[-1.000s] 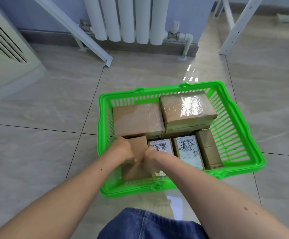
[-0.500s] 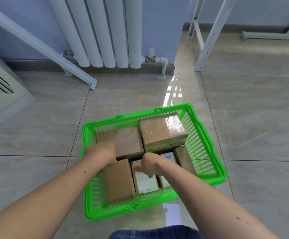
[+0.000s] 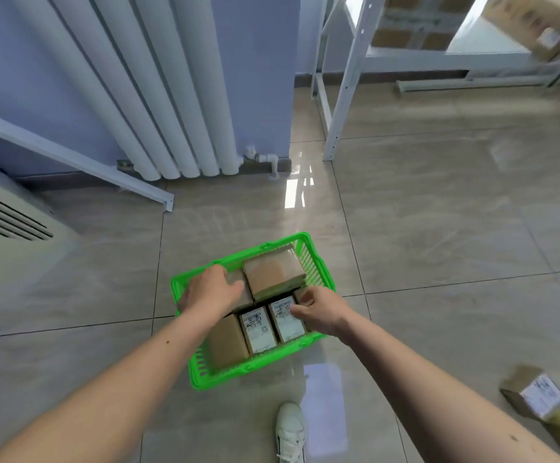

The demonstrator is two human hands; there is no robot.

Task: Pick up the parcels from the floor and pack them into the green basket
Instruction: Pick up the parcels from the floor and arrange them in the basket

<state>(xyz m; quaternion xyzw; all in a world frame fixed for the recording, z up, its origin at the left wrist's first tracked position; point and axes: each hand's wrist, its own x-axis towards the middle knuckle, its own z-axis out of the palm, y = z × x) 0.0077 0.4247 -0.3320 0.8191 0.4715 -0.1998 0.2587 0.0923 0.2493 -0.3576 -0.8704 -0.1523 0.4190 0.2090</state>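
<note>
Now green basket holds brown taped parcels; left hand flat on 1, right hand fingers curled, empty

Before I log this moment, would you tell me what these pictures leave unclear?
- Head view: the parcel under the left hand is mostly covered by it.
- Right hand hides the basket corner; whether it grips anything is unclear.
- Floor parcel is blurred and its neighbour is cut by the right edge.
- Label print is too small.
</note>
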